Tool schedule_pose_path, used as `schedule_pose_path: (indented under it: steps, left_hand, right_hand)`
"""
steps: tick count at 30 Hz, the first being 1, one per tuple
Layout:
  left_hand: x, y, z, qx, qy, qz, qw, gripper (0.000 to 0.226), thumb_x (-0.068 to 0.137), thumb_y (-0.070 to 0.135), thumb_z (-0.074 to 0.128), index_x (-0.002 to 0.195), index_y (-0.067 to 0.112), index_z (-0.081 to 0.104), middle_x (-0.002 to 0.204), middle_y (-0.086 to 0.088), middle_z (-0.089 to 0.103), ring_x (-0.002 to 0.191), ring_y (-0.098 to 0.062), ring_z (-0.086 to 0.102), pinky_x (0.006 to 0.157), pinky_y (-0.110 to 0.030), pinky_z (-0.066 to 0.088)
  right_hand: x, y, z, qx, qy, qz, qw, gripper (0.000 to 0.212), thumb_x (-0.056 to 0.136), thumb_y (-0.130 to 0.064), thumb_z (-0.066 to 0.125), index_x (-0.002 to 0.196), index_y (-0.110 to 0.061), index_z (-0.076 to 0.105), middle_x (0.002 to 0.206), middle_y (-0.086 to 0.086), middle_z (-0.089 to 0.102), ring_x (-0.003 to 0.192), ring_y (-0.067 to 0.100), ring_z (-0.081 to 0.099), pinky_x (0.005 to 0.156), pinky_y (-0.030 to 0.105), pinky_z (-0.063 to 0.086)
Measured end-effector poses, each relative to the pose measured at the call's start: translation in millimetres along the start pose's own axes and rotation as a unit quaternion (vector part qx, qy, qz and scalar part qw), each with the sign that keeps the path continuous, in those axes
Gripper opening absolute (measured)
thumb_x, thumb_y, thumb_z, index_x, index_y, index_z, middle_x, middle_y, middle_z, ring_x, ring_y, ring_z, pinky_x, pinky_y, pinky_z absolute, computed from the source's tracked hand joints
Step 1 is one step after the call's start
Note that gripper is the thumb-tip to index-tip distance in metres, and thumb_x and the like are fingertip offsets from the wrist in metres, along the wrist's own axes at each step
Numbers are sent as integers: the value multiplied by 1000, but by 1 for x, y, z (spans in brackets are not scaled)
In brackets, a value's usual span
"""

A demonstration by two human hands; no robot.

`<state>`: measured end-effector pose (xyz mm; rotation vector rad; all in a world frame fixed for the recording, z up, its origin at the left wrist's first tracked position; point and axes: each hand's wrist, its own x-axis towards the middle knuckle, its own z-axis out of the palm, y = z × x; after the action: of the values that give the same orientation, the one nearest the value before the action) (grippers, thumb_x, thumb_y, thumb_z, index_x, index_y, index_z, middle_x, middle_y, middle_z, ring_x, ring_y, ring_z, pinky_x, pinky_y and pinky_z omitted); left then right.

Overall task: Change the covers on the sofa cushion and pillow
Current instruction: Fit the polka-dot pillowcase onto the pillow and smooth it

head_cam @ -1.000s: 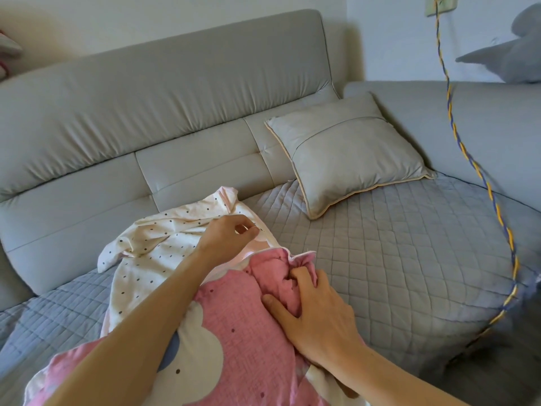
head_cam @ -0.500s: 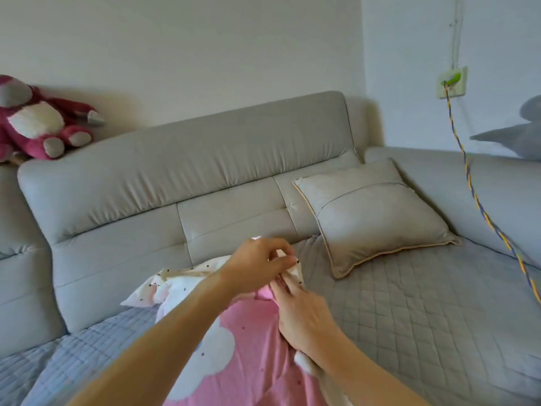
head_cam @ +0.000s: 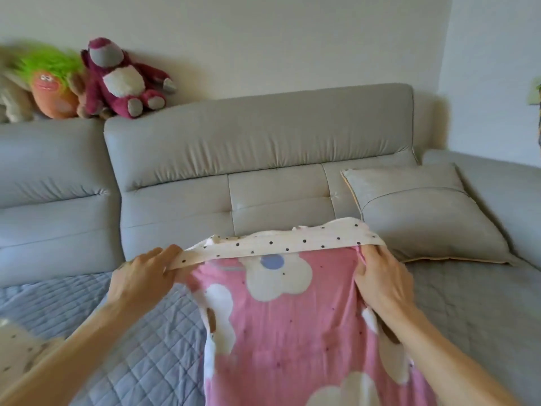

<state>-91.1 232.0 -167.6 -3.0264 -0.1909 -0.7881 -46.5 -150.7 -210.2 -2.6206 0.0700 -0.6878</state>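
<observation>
A long grey padded sofa with a quilted blue-grey seat cover carries a square grey cushion propped against its backrest. On the seat lies a pink flower-print pillowcase, its cream polka-dot edge stretched taut between the left hand and right hand, both clamped on it.

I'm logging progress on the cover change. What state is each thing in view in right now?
Pink flowered cover: held stretched, its cream dotted edge turned over on top.
Left hand: grip shut on the dotted edge.
Right hand: grip shut on the cover's right corner.
Grey square pillow: leaning on the grey sofa backrest, untouched.
</observation>
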Motion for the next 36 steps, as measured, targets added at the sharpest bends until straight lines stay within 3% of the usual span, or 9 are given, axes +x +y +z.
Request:
schedule_pose_path:
  steps: [6, 11, 14, 16, 20, 24, 29, 33, 36]
  left_hand:
    - [22, 43, -45, -373, 80, -74, 922, 28, 88, 1, 53, 98, 25, 60, 78, 10, 69, 71, -13, 61, 59, -28, 44]
    - [-24, 66, 33, -286, 3, -32, 958, 16, 99, 18, 48, 111, 26, 54, 104, 8, 58, 83, -21, 59, 67, -35, 48]
    - [-62, 82, 81, -367, -46, -124, 921, 18, 102, 23, 44, 113, 29, 57, 106, 9, 57, 94, -20, 60, 72, -33, 44]
    - [-73, 92, 93, -427, -33, -167, 888, 13, 103, 26, 45, 107, 31, 56, 104, 7, 58, 100, -19, 61, 73, -30, 41]
    - [-73, 103, 94, -447, 18, -184, 876, 15, 104, 28, 42, 96, 22, 53, 95, 6, 56, 87, -15, 57, 68, -27, 37]
    - [-69, 110, 87, -495, 42, -183, 848, 17, 103, 28, 44, 88, 23, 51, 71, 7, 62, 64, -5, 57, 56, -17, 38]
    - [-59, 101, 64, -571, 89, -156, 801, 32, 105, 27, 41, 79, 14, 56, 70, 5, 67, 64, -7, 61, 60, -17, 44]
    - [-64, 102, 60, -614, 72, -131, 775, 30, 104, 28, 41, 83, 15, 58, 66, 0, 60, 59, -8, 53, 59, -22, 43]
    - [-66, 105, 69, -603, 39, -127, 787, 23, 104, 37, 41, 94, 29, 60, 70, 3, 64, 61, -9, 55, 61, -24, 44]
  right_hand:
    - [83, -39, -52, 94, 138, -2, 986, 33, 93, -7, 50, 124, 3, 53, 125, 30, 54, 108, 51, 55, 89, 53, 47]
    - [69, -2, -21, -36, -53, 100, 993, 36, 100, -29, 37, 127, -16, 57, 133, 13, 56, 114, 41, 57, 89, 44, 47]
    - [31, 22, 16, -21, -192, 149, 970, 48, 97, -45, 29, 136, -28, 51, 143, 10, 50, 123, 39, 52, 101, 46, 44]
    - [9, 21, 24, 4, -166, 160, 973, 51, 98, -45, 28, 140, -23, 47, 148, 13, 44, 129, 41, 45, 106, 48, 39]
    - [-27, -21, -3, -28, -55, 49, 997, 59, 90, -61, 29, 128, -25, 55, 145, 3, 46, 138, 31, 32, 111, 51, 29]
    - [-73, -86, -6, -61, -158, -117, 979, 82, 76, -85, 20, 134, -34, 45, 153, -2, 35, 142, 26, 25, 112, 53, 26]
    - [-81, -125, 43, -181, -120, -136, 967, 94, 62, -63, 64, 138, -11, 46, 140, 25, 42, 132, 46, 36, 94, 73, 28]
    - [-78, -130, 59, -206, -3, -235, 950, 61, 56, -14, 77, 115, -13, 62, 97, 16, 58, 80, 38, 57, 51, 43, 48]
    - [-69, -126, 51, -149, 80, -342, 924, 50, 62, -7, 73, 110, -20, 65, 94, 10, 60, 74, 31, 59, 40, 34, 48]
